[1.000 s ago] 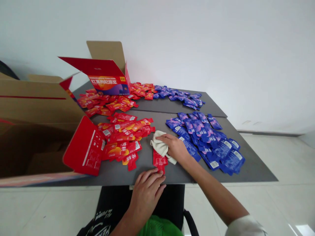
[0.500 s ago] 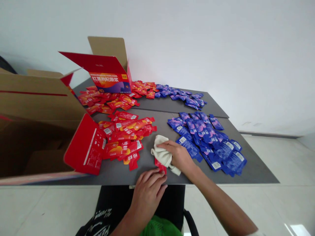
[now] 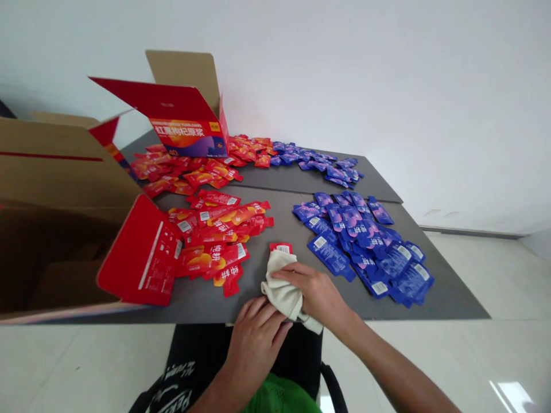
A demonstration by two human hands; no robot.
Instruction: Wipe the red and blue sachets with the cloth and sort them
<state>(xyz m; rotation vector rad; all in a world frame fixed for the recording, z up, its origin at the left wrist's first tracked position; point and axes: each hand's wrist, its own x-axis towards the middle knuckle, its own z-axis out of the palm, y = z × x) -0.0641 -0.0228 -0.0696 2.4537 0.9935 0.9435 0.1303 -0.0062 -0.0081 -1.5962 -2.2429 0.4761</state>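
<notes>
1. Right hand [image 3: 317,292]: lower centre of the frame, reaching in from the lower right. Fingers are closed over the top of the cloth, clamping it.
2. Left hand [image 3: 253,344]: at the table's near edge, just left of and below the right hand. Fingers lie together against the lower left side of the cloth; whether they grip it cannot be told.
3. Cream cloth [image 3: 282,287]: crumpled, held between both hands, with one corner hanging past the table's near edge.
4. Red sachet [image 3: 281,248]: one piece, its top end showing from behind the cloth, the rest hidden.
5. Grey table [image 3: 253,272]: two sections meeting at a seam, centre of the frame.
6. Near red sachet pile [image 3: 215,235]: left of the cloth, overlapping, apart from the hands.
7. Near blue sachet pile [image 3: 365,241]: right of the hands, spread loosely.
8. Far red sachet pile [image 3: 181,175] and far blue sachet pile [image 3: 318,166]: side by side on the far section, touching at their ends.
9. Red printed carton [image 3: 185,129]: open, flaps up, at the table's far left.
10. Cardboard box [image 3: 55,229]: open, at the left of the frame, its red flap [image 3: 142,252] overhanging the table.
</notes>
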